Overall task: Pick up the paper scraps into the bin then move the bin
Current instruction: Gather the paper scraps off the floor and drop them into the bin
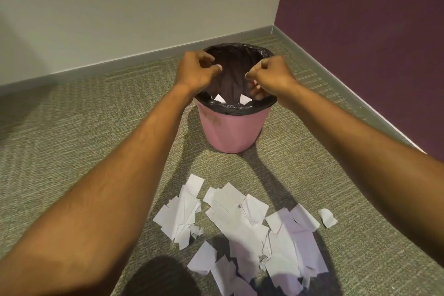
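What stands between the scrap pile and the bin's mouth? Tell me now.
Nothing visible does. Only bare carpet lies between the paper scraps and the pink bin, and its lined mouth has no lid. The left hand and right hand are over that mouth, fingers curled.

one head-worn wide view, facing forward and down — toward a room corner [272, 27], bin [236, 132] near, mid-frame

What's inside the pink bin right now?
A black liner and two white paper scraps near the front rim. The near wall of the bin hides the bottom, and the left hand and right hand cover part of the opening.
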{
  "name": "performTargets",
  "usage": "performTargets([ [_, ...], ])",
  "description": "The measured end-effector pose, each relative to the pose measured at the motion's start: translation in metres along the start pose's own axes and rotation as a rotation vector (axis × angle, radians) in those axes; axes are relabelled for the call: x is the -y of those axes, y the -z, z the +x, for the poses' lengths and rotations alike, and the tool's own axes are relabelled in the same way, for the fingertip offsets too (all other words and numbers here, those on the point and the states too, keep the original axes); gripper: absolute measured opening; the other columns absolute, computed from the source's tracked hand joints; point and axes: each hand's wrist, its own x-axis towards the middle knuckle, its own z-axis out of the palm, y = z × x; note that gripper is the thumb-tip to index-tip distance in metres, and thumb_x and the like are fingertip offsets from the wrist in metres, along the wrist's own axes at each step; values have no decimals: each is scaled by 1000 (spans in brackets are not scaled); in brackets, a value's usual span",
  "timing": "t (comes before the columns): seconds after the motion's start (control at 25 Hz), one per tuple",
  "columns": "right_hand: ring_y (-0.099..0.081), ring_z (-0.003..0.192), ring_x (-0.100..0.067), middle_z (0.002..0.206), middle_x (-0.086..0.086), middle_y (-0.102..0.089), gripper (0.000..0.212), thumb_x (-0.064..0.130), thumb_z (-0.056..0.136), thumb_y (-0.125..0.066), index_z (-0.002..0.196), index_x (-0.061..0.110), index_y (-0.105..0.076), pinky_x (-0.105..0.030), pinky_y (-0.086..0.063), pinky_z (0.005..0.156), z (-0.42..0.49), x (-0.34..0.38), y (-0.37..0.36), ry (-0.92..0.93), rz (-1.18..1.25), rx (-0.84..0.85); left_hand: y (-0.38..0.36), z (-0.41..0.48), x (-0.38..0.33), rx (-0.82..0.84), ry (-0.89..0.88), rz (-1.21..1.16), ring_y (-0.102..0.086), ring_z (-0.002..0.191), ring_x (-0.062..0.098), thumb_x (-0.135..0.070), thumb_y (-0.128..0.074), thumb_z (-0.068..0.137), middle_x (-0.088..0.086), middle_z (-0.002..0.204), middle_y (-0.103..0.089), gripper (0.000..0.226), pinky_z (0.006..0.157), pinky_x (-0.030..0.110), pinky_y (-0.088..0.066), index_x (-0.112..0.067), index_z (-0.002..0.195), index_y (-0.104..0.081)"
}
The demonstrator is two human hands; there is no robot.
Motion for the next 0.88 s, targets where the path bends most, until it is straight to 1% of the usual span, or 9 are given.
performTargets([
  [0.08,-60,48,-15,67,-10,-66,6,-1,87,-62,86,0,-67,-26,-49,43,-25,-1,-5,58,23,179,13,-22,12,-218,6,-92,-65,74,11,-21,-68,85,0,81,-71,12,72,28,-56,-10,87,-73],
  [0.2,-59,51,-12,71,-8,-66,6,-1,89,-63,93,-2,-67,-21,-48,45,-61,-27,-21,59,-26,458,18,-71,75,-373,199,-79,-54,57,13,-13,-59,89,1,62,-56,17,62,26,-51,-1,77,-62],
  [0.32,-60,56,-5,75,-3,-65,6,2,90,-64,94,0,-67,-13,-48,50,-86,-62,-48,38,-145,590,15,-131,164,-136,519,83,-63,68,23,-22,-64,89,6,78,-63,17,60,31,-50,-6,91,-59],
  [0.48,-60,67,0,79,6,-62,8,5,87,-69,94,2,-67,-12,-44,58,-101,-98,-81,73,-324,711,6,-187,223,252,564,444,-60,105,34,-61,-68,66,13,111,-62,74,86,44,-53,-14,121,-53],
  [0.56,-60,84,-11,93,4,-62,28,19,83,-76,104,6,-64,-23,-45,71,-104,-126,-99,79,-504,767,-5,-203,225,474,520,709,-33,135,39,-75,-65,60,16,148,-33,106,102,56,-38,-23,144,-30],
  [0.64,-54,116,-27,130,-9,-54,66,39,79,-78,133,12,-50,-33,-45,91,-109,-160,-116,36,-767,804,-20,-216,224,600,490,832,-17,141,41,-77,-68,58,16,156,-8,119,100,63,-33,-27,150,-11],
  [0.68,-44,131,-32,148,-12,-40,86,49,77,-76,145,15,-36,-40,-41,102,-113,-177,-123,6,-887,814,-27,-225,227,588,446,876,-25,137,43,-76,-71,53,18,153,-10,121,93,65,-38,-26,148,-15],
  [0.76,-27,142,-39,161,-15,-16,107,61,74,-72,154,19,-14,-53,-31,111,-124,-201,-132,3,-1034,819,-37,-246,237,555,354,969,-55,105,44,-68,-83,37,25,128,-37,113,64,60,-53,-19,131,-43],
  [0.88,-22,139,-48,159,-23,-8,112,68,75,-65,154,20,-2,-61,-32,105,-143,-220,-142,147,-1181,777,-44,-255,254,519,297,918,-57,76,36,-47,-88,35,22,99,-56,85,43,43,-52,-13,107,-59],
])
